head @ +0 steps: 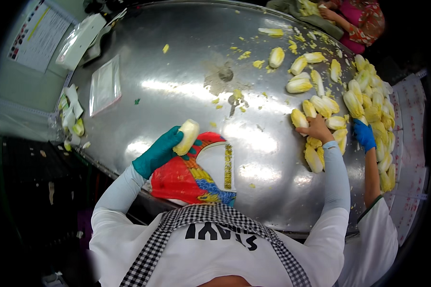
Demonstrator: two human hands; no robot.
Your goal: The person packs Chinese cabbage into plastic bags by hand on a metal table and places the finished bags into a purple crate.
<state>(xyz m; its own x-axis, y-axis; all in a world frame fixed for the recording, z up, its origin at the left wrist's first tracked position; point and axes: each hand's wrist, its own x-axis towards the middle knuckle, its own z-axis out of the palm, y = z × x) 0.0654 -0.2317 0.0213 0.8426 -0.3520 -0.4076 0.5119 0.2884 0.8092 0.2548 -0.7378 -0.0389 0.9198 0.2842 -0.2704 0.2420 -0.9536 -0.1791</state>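
Observation:
My left hand (pixel 161 150), in a green glove, grips a trimmed napa cabbage heart (pixel 187 135). It is held above a red printed plastic bag (pixel 172 179) at the table's near edge. To the right, my bare right hand (pixel 316 128) rests over a group of small napa cabbages (pixel 321 106). Its fingers spread across a yellow-leaved cabbage (pixel 299 117) and those beside it; whether they grip one cannot be told. More cabbages (pixel 313 159) lie just below that hand, partly behind my forearm.
A co-worker's blue-gloved hand (pixel 364 135) touches the large cabbage pile (pixel 375 104) at right. Another person (pixel 362 21) handles leaves at the far right corner. Clear plastic bags (pixel 106 84), a white box (pixel 82 41) and leaf scraps (pixel 72 114) lie along the left of the metal table (pixel 158 107).

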